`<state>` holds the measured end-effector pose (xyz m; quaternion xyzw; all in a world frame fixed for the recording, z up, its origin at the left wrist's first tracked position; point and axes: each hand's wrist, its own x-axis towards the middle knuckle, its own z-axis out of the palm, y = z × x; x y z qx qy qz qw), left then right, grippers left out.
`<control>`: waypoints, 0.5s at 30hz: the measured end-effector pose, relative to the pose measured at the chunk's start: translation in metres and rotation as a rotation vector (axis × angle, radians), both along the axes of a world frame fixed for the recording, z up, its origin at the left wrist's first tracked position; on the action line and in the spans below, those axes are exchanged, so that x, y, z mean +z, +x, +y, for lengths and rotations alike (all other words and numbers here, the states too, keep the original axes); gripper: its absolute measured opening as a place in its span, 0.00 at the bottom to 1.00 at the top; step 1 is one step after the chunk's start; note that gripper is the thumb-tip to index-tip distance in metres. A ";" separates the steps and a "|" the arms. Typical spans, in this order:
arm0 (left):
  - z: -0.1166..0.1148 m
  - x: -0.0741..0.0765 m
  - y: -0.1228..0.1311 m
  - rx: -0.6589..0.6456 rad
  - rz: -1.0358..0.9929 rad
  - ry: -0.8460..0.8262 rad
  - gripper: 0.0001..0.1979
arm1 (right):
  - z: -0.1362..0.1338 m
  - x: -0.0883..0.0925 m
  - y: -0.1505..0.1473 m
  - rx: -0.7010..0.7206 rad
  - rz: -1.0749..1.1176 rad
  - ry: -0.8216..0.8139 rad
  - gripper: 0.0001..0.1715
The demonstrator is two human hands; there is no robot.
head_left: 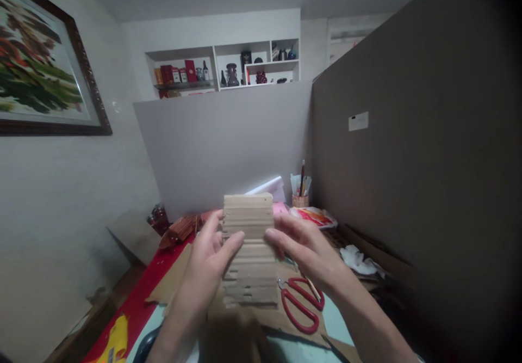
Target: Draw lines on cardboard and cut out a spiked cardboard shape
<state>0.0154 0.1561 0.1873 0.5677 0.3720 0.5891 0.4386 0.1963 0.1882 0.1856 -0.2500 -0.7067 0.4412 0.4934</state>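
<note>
A ridged strip of corrugated cardboard [249, 265] is held upright in front of me, above the table. My left hand [212, 248] grips its left edge, thumb on the front face and fingers behind. On the opposite edge my right hand [299, 243] holds it the same way, its thumb near the middle. The strip's lower end shows a few small dark slots. Below and to the right lie scissors with red handles [305, 324], resting on a flat cardboard sheet [281, 319]; the strip or sheet hides most of their blades.
A yellow glue gun [118, 338] lies at the lower left on the red cloth [142, 281]. Behind stand a pen holder [300, 201] and a red-and-white packet [314, 216]. Crumpled white tissue [359, 259] lies at right. Grey partitions [228, 145] close off the back and right.
</note>
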 end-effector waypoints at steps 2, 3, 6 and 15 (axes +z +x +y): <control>-0.001 0.001 -0.003 0.030 0.003 0.012 0.21 | -0.002 0.000 0.002 0.004 -0.035 0.006 0.10; -0.001 0.001 -0.005 0.058 0.007 0.026 0.19 | -0.003 0.001 0.004 0.010 -0.053 0.013 0.10; 0.000 0.001 -0.010 0.187 0.049 0.067 0.15 | -0.006 0.003 0.008 0.020 -0.112 0.051 0.12; 0.000 0.004 -0.026 0.397 0.148 0.121 0.10 | -0.011 -0.006 -0.012 -0.089 -0.208 0.132 0.09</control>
